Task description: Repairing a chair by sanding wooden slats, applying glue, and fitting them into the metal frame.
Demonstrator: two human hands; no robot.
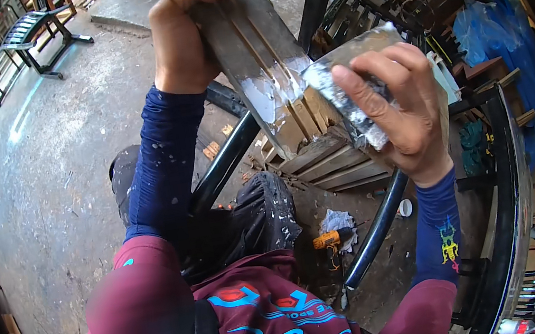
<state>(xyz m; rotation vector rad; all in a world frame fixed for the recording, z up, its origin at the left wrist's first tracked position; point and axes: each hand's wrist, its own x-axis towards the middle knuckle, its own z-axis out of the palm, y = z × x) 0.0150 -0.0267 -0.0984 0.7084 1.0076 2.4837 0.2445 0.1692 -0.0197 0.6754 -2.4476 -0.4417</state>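
A long grey wooden board [245,27] with lengthwise grooves slants down in front of me. My left hand [183,40] is closed over its left edge, thumb lying on the top face. White putty [262,98] is smeared across the board's lower part, and the end beyond it shows bare brown wood. In my right hand [405,107] is a flat, greyish putty-smeared plate [364,47], fingers bent around it. Thick white paste coats its near left edge, which is close to the board's right side; whether they touch, I cannot tell.
Below the board stands a slatted wooden piece [340,162] with black tubular legs [379,230]. An orange drill [331,238] lies on the floor beside a crumpled cloth and a white cup [405,208]. Blue plastic sheeting [500,46] and stacked wood are at right, a chair [29,30] at far left.
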